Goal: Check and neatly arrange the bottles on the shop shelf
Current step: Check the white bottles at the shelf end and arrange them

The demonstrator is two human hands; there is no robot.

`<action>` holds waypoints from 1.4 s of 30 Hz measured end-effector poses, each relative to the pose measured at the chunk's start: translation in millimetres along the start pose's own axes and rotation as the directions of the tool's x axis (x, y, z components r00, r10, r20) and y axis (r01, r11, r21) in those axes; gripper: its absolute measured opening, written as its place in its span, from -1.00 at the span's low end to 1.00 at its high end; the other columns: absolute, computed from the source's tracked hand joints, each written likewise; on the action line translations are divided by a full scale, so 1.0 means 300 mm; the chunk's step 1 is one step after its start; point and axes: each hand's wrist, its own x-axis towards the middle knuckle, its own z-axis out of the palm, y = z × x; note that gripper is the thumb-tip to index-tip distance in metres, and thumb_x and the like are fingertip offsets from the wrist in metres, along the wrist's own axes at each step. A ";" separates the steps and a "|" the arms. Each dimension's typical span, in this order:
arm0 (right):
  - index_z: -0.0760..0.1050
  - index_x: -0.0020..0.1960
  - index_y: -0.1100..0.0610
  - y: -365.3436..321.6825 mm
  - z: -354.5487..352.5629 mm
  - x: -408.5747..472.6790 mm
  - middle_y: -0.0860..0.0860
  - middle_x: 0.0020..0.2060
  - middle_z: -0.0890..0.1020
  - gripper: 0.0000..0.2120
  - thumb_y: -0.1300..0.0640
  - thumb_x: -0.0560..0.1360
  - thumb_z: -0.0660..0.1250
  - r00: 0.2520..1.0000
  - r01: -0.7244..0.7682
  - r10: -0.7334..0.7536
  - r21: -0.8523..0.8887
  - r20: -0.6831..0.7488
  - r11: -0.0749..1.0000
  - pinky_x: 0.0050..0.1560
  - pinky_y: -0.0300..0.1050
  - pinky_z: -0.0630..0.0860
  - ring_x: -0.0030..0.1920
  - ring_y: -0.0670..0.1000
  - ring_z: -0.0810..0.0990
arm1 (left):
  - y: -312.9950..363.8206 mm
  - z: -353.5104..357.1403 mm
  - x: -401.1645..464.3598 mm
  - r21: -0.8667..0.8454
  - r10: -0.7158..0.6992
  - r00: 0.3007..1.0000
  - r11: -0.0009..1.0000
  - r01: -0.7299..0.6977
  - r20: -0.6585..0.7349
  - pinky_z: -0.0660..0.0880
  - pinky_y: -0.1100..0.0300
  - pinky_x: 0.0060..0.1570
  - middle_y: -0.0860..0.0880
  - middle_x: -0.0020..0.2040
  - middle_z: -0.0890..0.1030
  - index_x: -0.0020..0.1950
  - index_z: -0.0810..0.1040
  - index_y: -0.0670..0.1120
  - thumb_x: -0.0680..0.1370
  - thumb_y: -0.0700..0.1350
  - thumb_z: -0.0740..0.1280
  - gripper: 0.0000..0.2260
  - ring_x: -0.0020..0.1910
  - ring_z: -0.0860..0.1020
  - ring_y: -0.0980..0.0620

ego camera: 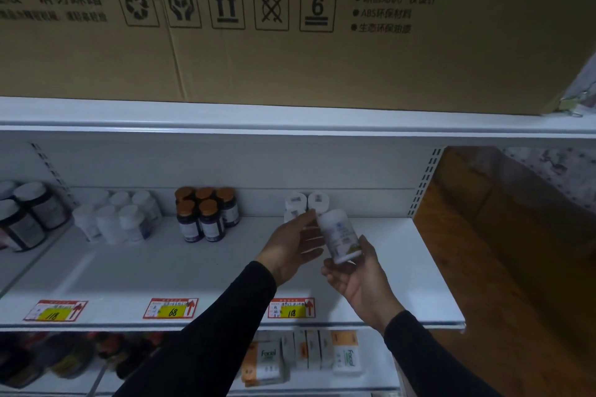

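Observation:
My right hand (358, 280) holds a white bottle (340, 234) tilted above the white shelf (193, 267), fingers curled round its lower end. My left hand (290, 245) lies beside the bottle with its fingers straight, touching its left side. Behind them, three white bottles (306, 203) stand at the back of the shelf, one partly hidden by my left hand. A cluster of dark bottles with orange caps (206, 213) stands in the middle. Several white bottles (119, 216) stand further left.
Large dark jars (25, 213) stand at the far left. A big cardboard box (290, 26) fills the shelf above. Price tags (171, 308) line the shelf's front edge. Boxed goods (306, 351) sit on the shelf below. A wooden panel (516, 251) is on the right.

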 end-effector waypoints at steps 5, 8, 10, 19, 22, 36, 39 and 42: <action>0.48 0.13 0.25 0.003 0.005 0.009 0.21 -0.31 0.64 -0.47 -0.22 0.62 0.05 0.999 -0.033 0.033 0.005 0.005 0.999 -0.40 -0.19 0.59 -0.34 0.09 0.65 | 0.000 -0.002 -0.001 0.033 0.000 1.000 0.999 -0.001 0.015 0.51 0.10 -0.01 -0.10 -0.06 0.67 0.05 0.59 -0.11 0.60 -0.01 0.31 -0.82 -0.06 0.63 -0.05; 0.48 0.15 0.26 0.007 0.010 0.014 0.21 -0.31 0.65 -0.42 -0.25 0.62 0.04 0.997 -0.066 0.066 -0.026 0.029 0.998 -0.40 -0.19 0.58 -0.36 0.07 0.65 | -0.010 -0.003 -0.002 0.106 -0.012 0.998 0.994 0.006 0.059 0.52 0.07 0.08 -0.13 0.03 0.68 0.14 0.56 -0.13 0.60 -0.06 0.32 -0.81 0.03 0.63 -0.07; 0.49 0.15 0.26 0.008 0.012 0.016 0.23 -0.29 0.66 -0.40 -0.26 0.61 0.03 0.995 -0.084 0.086 -0.045 0.046 0.995 -0.39 -0.19 0.58 -0.35 0.09 0.66 | -0.013 -0.002 -0.002 0.097 -0.024 0.996 0.995 0.016 0.085 0.54 0.06 0.11 -0.17 0.10 0.67 0.20 0.54 -0.17 0.60 -0.08 0.32 -0.76 0.06 0.64 -0.10; 0.59 -0.06 0.31 0.004 0.004 0.025 0.23 -0.34 0.63 -0.31 -0.32 0.56 0.08 0.994 -0.091 0.103 -0.246 0.036 0.965 -0.32 -0.12 0.52 -0.36 0.13 0.62 | -0.039 0.003 0.009 0.091 -0.188 0.981 0.977 0.191 -0.044 0.53 0.19 -0.29 -0.16 -0.13 0.68 0.08 0.61 -0.18 0.55 0.19 0.33 -0.57 -0.28 0.62 -0.05; 0.61 -0.19 0.31 0.007 0.000 0.034 0.22 -0.39 0.61 -0.28 -0.35 0.52 0.11 0.994 -0.094 0.105 -0.284 0.024 0.954 -0.31 -0.12 0.51 -0.40 0.11 0.61 | -0.052 0.007 0.005 0.076 -0.261 0.964 0.962 0.264 -0.047 0.51 0.21 -0.30 -0.14 -0.21 0.66 -0.01 0.62 -0.15 0.58 0.23 0.25 -0.56 -0.34 0.58 -0.03; 0.54 0.05 0.30 -0.005 -0.017 0.033 0.25 -0.25 0.67 -0.43 -0.23 0.59 0.13 0.991 -0.131 0.129 -0.188 -0.019 0.973 -0.33 -0.13 0.55 -0.35 0.12 0.63 | -0.032 0.008 0.014 0.063 -0.071 0.997 0.995 0.071 -0.013 0.58 0.14 -0.17 -0.12 -0.10 0.72 0.15 0.57 -0.18 0.59 0.01 0.35 -0.72 -0.15 0.69 -0.04; 0.51 0.14 0.25 -0.003 -0.022 0.035 0.28 -0.15 0.68 -0.54 -0.14 0.62 0.14 0.994 -0.104 0.100 -0.099 -0.041 0.990 -0.19 -0.07 0.58 -0.22 0.17 0.66 | -0.017 0.007 0.003 0.164 0.087 0.991 0.981 -0.103 0.102 0.57 0.11 0.09 -0.10 0.09 0.69 0.16 0.60 -0.12 0.56 -0.14 0.39 -0.81 0.08 0.66 -0.06; 0.47 0.19 0.24 0.000 -0.015 0.034 0.31 0.00 0.64 -0.65 -0.03 0.65 0.14 0.996 -0.071 0.072 0.024 -0.058 0.997 0.06 0.07 0.57 -0.05 0.26 0.64 | -0.021 0.006 -0.010 0.271 0.193 0.963 0.932 -0.240 0.188 0.54 0.07 0.19 -0.03 0.09 0.70 0.13 0.63 -0.03 0.46 -0.27 0.46 -0.72 0.14 0.63 -0.03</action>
